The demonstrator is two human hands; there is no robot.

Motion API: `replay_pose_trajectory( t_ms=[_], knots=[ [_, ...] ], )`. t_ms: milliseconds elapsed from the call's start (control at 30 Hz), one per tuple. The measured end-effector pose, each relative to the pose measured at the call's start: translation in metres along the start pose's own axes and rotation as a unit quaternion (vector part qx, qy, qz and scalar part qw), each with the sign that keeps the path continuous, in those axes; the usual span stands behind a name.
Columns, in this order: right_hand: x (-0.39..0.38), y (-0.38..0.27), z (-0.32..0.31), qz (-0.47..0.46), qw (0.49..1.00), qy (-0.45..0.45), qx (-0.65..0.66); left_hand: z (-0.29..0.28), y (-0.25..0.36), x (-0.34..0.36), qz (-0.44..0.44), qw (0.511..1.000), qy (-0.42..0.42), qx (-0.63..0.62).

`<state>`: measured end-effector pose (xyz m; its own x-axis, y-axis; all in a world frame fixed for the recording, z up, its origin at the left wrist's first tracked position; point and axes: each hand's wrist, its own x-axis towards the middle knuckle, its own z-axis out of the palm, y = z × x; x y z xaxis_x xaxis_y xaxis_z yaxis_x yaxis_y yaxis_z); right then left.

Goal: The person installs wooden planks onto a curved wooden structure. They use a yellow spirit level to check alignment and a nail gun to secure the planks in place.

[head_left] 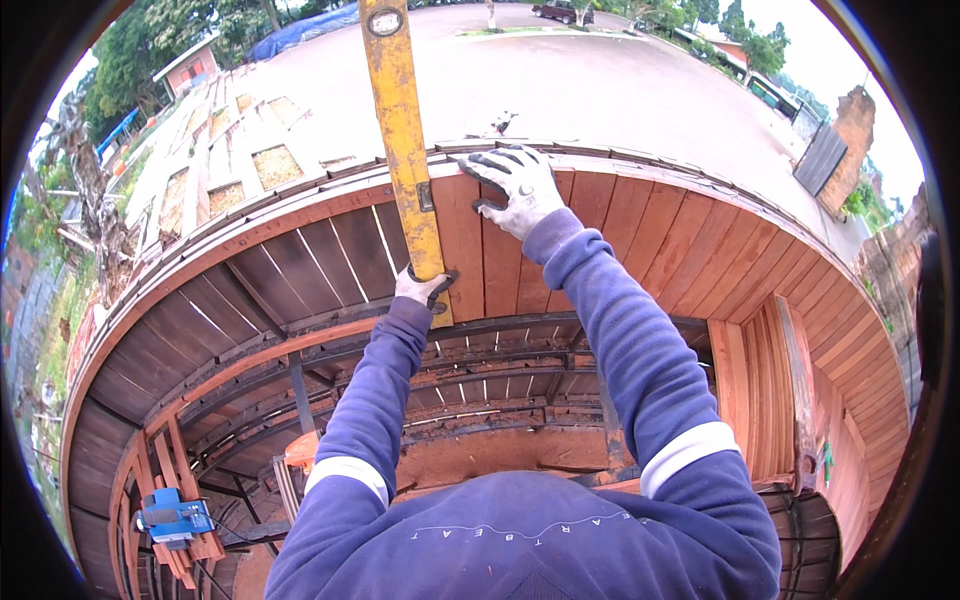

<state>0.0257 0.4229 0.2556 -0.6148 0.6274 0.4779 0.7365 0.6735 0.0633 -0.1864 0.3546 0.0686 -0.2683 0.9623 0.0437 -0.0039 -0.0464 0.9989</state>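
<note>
A long yellow spirit level (405,130), scuffed and dirty, stretches away from me across the planks and past their outer edge. My left hand (425,286), in a white glove with dark fingertips, is closed round its near end. Just right of the level, my right hand (522,186), gloved the same way, lies over the far ends of the reddish wooden planks (590,215). Its fingers are spread, with the thumb apart, and it grips nothing. Left of the level, darker boards (300,262) run on with narrow gaps between them.
Beneath me is an open metal frame (300,390) with timber beams. A blue power tool (175,518) rests on wooden strips at lower left. Stacked planks (765,390) stand at the right. Beyond the edge lie a paved yard (620,90) and a parked vehicle (562,12).
</note>
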Motion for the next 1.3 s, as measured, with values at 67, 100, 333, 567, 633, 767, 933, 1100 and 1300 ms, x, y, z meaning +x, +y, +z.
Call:
replay_pose_trajectory(
  t_ms=[67,100,333,567,633,767,933,1100,1300],
  knots=[
    [-0.001,0.001,0.000,-0.004,1.000,0.001,0.007,0.003,0.005,-0.004,-0.003,1.000,0.000,-0.003],
    [-0.001,0.002,0.001,-0.005,1.000,0.002,0.010,0.005,0.008,-0.005,-0.004,1.000,0.003,0.008],
    [0.000,0.001,0.002,-0.001,1.000,-0.008,0.000,0.003,0.011,-0.005,-0.026,1.000,0.003,0.000],
    [-0.001,0.000,0.006,-0.009,0.998,0.050,0.028,0.005,0.014,-0.005,-0.032,0.999,0.016,0.020],
    [-0.001,0.001,0.006,-0.010,0.998,0.053,0.032,0.003,0.013,-0.004,-0.028,0.999,0.005,0.032],
    [-0.002,0.002,0.004,-0.008,0.999,0.035,0.028,0.005,0.015,-0.006,-0.031,0.999,0.005,0.028],
    [0.000,0.000,0.000,-0.002,1.000,0.003,-0.003,0.002,0.010,-0.004,-0.011,1.000,-0.005,0.017],
    [-0.001,0.002,0.003,-0.003,1.000,0.009,0.007,0.001,0.006,-0.003,-0.011,1.000,-0.009,0.004],
    [-0.001,0.003,0.003,-0.006,1.000,0.014,0.020,0.004,0.009,-0.003,-0.018,1.000,-0.005,0.024]
  ],
)
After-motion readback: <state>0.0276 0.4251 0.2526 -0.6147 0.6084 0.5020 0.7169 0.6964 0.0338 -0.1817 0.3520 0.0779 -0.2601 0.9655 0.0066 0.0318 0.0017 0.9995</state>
